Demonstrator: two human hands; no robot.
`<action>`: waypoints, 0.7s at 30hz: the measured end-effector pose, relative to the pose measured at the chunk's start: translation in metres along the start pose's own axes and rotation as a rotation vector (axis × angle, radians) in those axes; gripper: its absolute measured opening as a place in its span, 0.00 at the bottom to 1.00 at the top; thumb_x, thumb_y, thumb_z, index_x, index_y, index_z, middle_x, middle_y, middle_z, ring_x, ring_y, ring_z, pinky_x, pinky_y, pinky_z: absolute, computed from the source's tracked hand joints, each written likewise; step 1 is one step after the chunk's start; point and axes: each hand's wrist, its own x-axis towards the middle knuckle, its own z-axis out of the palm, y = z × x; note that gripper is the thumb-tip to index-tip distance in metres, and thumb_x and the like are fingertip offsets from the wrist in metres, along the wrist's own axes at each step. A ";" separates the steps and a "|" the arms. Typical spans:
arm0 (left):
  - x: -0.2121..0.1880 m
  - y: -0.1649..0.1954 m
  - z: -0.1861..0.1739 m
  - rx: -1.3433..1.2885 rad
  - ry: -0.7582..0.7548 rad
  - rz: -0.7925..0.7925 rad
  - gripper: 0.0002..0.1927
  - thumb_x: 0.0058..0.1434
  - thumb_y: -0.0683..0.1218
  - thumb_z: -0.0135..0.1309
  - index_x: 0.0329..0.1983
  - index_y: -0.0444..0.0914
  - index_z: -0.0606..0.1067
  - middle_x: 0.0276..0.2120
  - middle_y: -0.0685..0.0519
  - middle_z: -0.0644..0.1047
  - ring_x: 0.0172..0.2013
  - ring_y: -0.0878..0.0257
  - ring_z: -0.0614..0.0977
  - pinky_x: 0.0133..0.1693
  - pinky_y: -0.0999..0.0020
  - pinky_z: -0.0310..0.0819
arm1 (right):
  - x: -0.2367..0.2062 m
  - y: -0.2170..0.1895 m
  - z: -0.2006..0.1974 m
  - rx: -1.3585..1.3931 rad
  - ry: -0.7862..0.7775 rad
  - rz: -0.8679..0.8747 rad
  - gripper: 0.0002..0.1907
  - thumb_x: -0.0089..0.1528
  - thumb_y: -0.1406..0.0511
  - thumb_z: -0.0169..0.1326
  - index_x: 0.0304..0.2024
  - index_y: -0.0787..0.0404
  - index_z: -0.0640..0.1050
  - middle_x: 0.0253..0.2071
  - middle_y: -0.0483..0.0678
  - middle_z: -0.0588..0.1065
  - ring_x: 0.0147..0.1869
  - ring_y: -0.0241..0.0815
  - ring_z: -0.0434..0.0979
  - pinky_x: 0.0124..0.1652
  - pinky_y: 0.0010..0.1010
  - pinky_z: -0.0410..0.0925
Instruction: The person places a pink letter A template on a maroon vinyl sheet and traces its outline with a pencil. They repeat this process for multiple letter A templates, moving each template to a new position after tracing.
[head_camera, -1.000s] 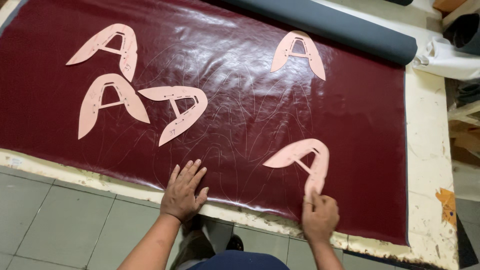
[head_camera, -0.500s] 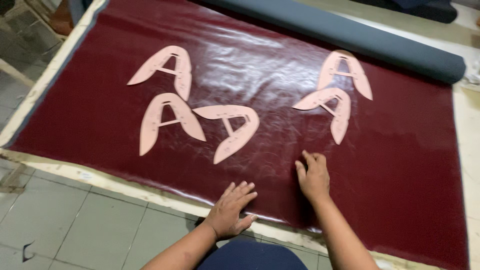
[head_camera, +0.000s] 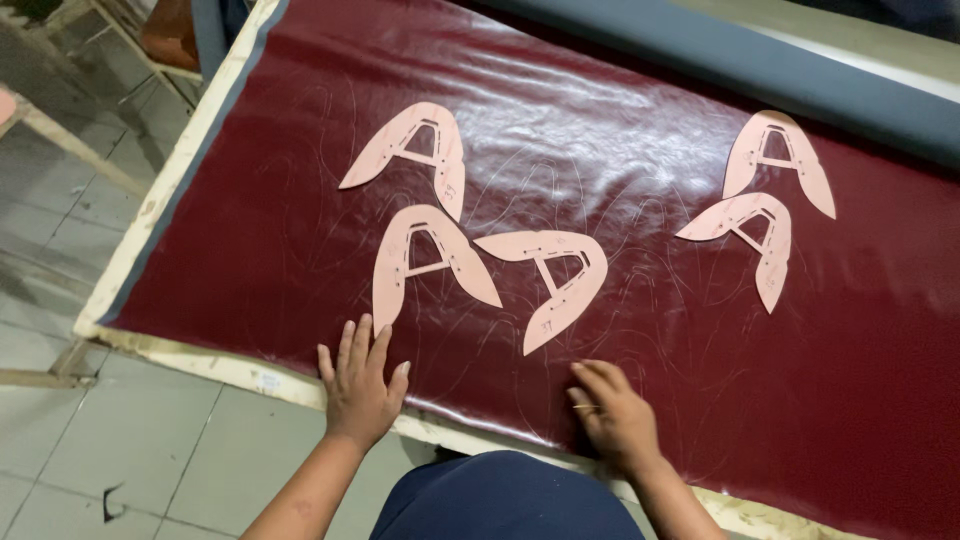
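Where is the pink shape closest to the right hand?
In the head view, that pink template lies mid-table on the dark red leather, just above the right hand and right of another template.

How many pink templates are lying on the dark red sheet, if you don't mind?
5 pink templates: upper left, below it, centre, upper right, one just below that. None seems hidden.

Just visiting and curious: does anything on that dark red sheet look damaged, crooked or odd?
Nothing looks damaged. Five pink A-shaped card templates lie flat at mixed angles on the glossy dark red leather sheet, which bears faint traced outlines. The left hand rests at the sheet's near edge; the right hand presses on it. The pale table edge looks chipped.
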 end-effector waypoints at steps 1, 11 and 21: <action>0.010 -0.003 -0.004 0.034 -0.045 -0.041 0.34 0.63 0.59 0.47 0.69 0.40 0.64 0.72 0.44 0.58 0.72 0.46 0.53 0.66 0.31 0.33 | 0.005 -0.014 0.005 -0.022 -0.023 -0.090 0.23 0.59 0.58 0.60 0.58 0.47 0.77 0.63 0.39 0.71 0.49 0.43 0.83 0.44 0.32 0.76; 0.148 0.028 -0.035 0.003 -0.376 0.103 0.41 0.62 0.65 0.49 0.73 0.43 0.56 0.74 0.46 0.51 0.74 0.44 0.46 0.65 0.28 0.25 | 0.155 -0.065 -0.030 -0.296 -0.084 0.071 0.29 0.61 0.55 0.56 0.66 0.44 0.70 0.74 0.43 0.60 0.55 0.52 0.79 0.48 0.42 0.74; 0.087 -0.010 -0.019 -0.348 0.054 0.142 0.26 0.65 0.53 0.54 0.64 0.38 0.71 0.65 0.47 0.70 0.69 0.51 0.67 0.72 0.46 0.49 | 0.082 -0.010 -0.010 -0.054 0.249 0.161 0.17 0.64 0.56 0.59 0.53 0.54 0.79 0.49 0.47 0.75 0.44 0.46 0.81 0.43 0.38 0.74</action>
